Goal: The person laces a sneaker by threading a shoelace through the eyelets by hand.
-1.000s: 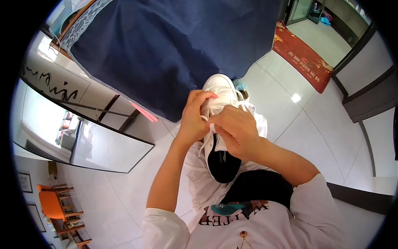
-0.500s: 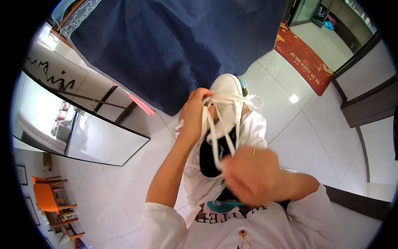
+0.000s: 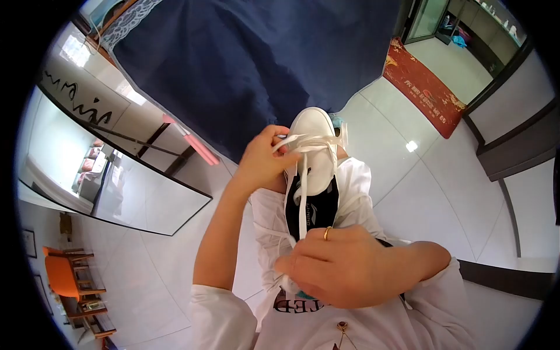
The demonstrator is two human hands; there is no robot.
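A white shoe with a black insole lies toe-away at the centre, over the lap. Its white lace crosses the upper part and runs down over the insole. At the shoe's left edge, my left hand is closed on a length of lace near the eyelets. Below the heel, my right hand, with a gold ring, has its fingers pressed together on the other stretch of lace, pulled toward the body.
A dark blue cloth hangs just beyond the shoe. Pink rods lie at its left edge. A mirror stands left, an orange chair lower left, and a red mat at right.
My right hand has moved from the shoe's upper part down toward the body, drawing lace with it. My left hand has shifted slightly left, and the insole shows more.
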